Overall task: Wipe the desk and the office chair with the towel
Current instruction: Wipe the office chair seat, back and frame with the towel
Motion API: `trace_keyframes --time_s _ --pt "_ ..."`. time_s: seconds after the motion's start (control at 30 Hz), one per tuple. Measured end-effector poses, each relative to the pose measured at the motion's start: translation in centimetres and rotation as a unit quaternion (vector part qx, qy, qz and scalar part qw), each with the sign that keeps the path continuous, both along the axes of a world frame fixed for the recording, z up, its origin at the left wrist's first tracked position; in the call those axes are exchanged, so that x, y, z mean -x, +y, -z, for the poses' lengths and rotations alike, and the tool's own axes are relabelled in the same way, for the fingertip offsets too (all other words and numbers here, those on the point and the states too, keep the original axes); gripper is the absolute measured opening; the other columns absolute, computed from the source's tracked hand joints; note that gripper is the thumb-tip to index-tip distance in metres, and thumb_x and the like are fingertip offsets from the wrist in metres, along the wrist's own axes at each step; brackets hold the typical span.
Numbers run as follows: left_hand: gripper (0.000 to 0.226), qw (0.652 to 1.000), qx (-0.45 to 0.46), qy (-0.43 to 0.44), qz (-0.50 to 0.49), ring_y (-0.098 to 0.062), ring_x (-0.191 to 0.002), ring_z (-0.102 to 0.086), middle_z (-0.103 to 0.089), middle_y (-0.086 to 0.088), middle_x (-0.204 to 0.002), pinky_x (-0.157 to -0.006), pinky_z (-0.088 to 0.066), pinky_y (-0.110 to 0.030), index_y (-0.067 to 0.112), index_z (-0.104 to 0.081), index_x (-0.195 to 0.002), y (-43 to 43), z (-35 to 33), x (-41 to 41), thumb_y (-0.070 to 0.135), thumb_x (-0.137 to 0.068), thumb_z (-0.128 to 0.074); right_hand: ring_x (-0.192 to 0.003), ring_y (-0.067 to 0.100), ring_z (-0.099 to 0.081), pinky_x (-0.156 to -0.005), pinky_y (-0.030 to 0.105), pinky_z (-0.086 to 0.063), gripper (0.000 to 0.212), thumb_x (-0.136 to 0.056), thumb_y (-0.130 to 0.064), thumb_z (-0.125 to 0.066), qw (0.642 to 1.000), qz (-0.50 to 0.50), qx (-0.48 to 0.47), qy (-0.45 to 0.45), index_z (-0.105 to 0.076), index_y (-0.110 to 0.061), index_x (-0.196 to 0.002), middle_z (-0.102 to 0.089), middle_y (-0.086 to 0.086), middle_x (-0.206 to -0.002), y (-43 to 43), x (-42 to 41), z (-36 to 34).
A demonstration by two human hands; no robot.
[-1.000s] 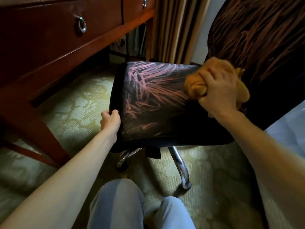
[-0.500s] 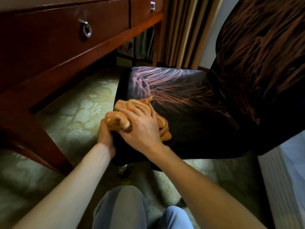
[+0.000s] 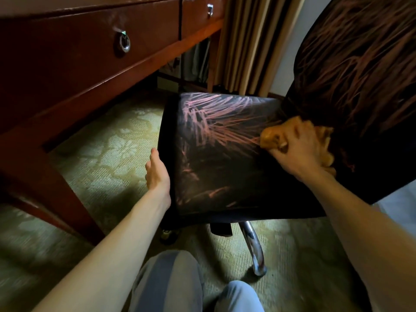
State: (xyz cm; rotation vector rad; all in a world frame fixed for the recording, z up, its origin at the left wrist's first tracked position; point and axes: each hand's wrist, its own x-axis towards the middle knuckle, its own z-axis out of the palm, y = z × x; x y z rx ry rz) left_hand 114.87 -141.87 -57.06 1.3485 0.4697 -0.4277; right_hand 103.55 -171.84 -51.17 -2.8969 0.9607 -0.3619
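Head view: the right hand (image 3: 299, 152) clenches the bunched towel (image 3: 270, 136) at the far right of the office chair (image 3: 220, 161) seat, against the backrest (image 3: 360, 64). The left hand (image 3: 157, 174) lies flat along the seat's left edge, fingers straight. A hard stroke could swivel the chair — that brace looks light. The desk (image 3: 67, 64) top is cut off, and most of the towel hides under the fingers.

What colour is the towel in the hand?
The towel is orange-yellow, bunched in the right hand on the chair seat. The head view shows it.
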Motion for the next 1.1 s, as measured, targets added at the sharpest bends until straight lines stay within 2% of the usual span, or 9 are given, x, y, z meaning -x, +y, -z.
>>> trace_keyframes --time_s 0.13,0.27,0.37,0.5,0.63,0.77,0.87,1.03,1.1 --pt "0.104 1.000 0.004 -0.024 0.000 -0.034 -0.142 -0.043 -0.041 -0.010 -0.158 -0.117 -0.037 -0.057 0.025 -0.035 -0.158 -0.3 -0.1 0.4 0.086 -0.073 -0.036 -0.155 0.040 -0.014 -0.124 0.064 -0.010 0.056 -0.097 -0.046 -0.058 0.993 0.047 -0.101 -0.027 -0.049 -0.028 -0.149 -0.022 0.013 -0.168 3.6 -3.1 1.9" --pt "0.100 1.000 0.012 -0.019 0.008 -0.035 -0.143 -0.045 -0.045 -0.012 -0.157 -0.117 -0.037 -0.056 0.024 -0.040 -0.155 -0.2 0.3 0.0 0.084 -0.075 -0.040 -0.154 0.034 -0.021 -0.123 0.054 -0.017 0.055 -0.089 -0.041 -0.065 0.977 -0.202 -0.040 -0.060 -0.057 -0.033 -0.143 -0.034 0.007 -0.164 12.0 -5.9 2.2" --pt "0.077 0.993 0.112 -0.017 0.026 -0.033 -0.116 -0.068 -0.069 -0.019 -0.130 -0.103 -0.053 -0.045 0.015 -0.065 -0.137 0.2 0.3 -0.2 0.073 -0.093 -0.039 -0.148 0.029 -0.036 -0.123 0.053 -0.018 0.044 -0.084 -0.034 -0.062 0.939 -0.317 -0.111 -0.076 -0.069 -0.028 -0.128 -0.053 0.003 -0.151 17.8 -6.5 1.9" --pt "0.073 0.993 0.118 -0.002 -0.012 -0.029 -0.086 -0.074 -0.076 -0.012 -0.097 -0.078 -0.056 -0.038 0.016 -0.066 -0.122 1.0 0.5 -0.1 0.077 -0.095 -0.036 -0.111 0.021 -0.068 -0.101 0.040 -0.052 0.032 -0.092 -0.023 -0.057 0.857 -0.194 -0.388 -0.278 -0.073 -0.019 -0.120 -0.074 0.002 -0.117 17.9 -7.4 -1.4" --pt "0.071 0.992 0.127 0.008 -0.018 -0.028 -0.095 -0.070 -0.071 -0.009 -0.109 -0.083 -0.055 -0.040 0.019 -0.063 -0.119 1.2 0.4 0.2 0.080 -0.094 -0.035 -0.110 0.021 -0.066 -0.093 0.031 -0.049 0.033 -0.096 -0.031 -0.056 0.866 -0.073 -0.248 -0.428 -0.069 -0.018 -0.123 -0.069 0.002 -0.119 13.2 -7.5 -4.5" --pt "0.077 0.995 0.102 0.003 -0.015 -0.029 -0.112 -0.066 -0.066 -0.009 -0.129 -0.098 -0.052 -0.047 0.023 -0.060 -0.131 0.9 0.3 0.7 0.084 -0.091 -0.035 -0.135 0.035 -0.050 -0.113 0.050 -0.040 0.051 -0.088 -0.037 -0.058 0.964 -0.150 -0.083 -0.201 -0.064 -0.016 -0.134 -0.053 0.012 -0.146 9.3 -8.0 -3.4" --pt "0.086 0.995 0.094 0.001 -0.011 -0.033 -0.128 -0.057 -0.055 -0.011 -0.147 -0.110 -0.044 -0.055 0.025 -0.051 -0.146 0.8 0.3 0.9 0.086 -0.089 -0.033 -0.153 0.030 -0.028 -0.124 0.052 -0.022 0.062 -0.094 -0.040 -0.061 0.979 -0.194 -0.059 0.016 -0.047 -0.025 -0.153 -0.035 0.005 -0.164 9.9 -7.5 0.1" --pt "0.081 0.993 0.122 0.000 0.007 -0.029 -0.110 -0.066 -0.064 -0.011 -0.131 -0.088 -0.054 -0.044 0.022 -0.052 -0.138 1.2 -0.1 0.6 0.085 -0.089 -0.035 -0.145 0.028 -0.042 -0.119 0.050 -0.030 0.049 -0.086 -0.043 -0.061 0.939 -0.334 -0.069 -0.042 -0.068 -0.020 -0.129 -0.055 0.002 -0.150 14.0 -4.7 1.8" --pt "0.078 0.990 0.138 0.004 0.019 -0.030 -0.102 -0.069 -0.068 -0.011 -0.119 -0.079 -0.055 -0.041 0.019 -0.051 -0.135 1.6 -0.2 0.5 0.082 -0.092 -0.035 -0.126 0.019 -0.061 -0.107 0.031 -0.044 0.043 -0.082 -0.045 -0.058 0.913 -0.387 -0.109 -0.065 -0.073 -0.026 -0.118 -0.071 -0.006 -0.128 14.7 -3.2 1.0"
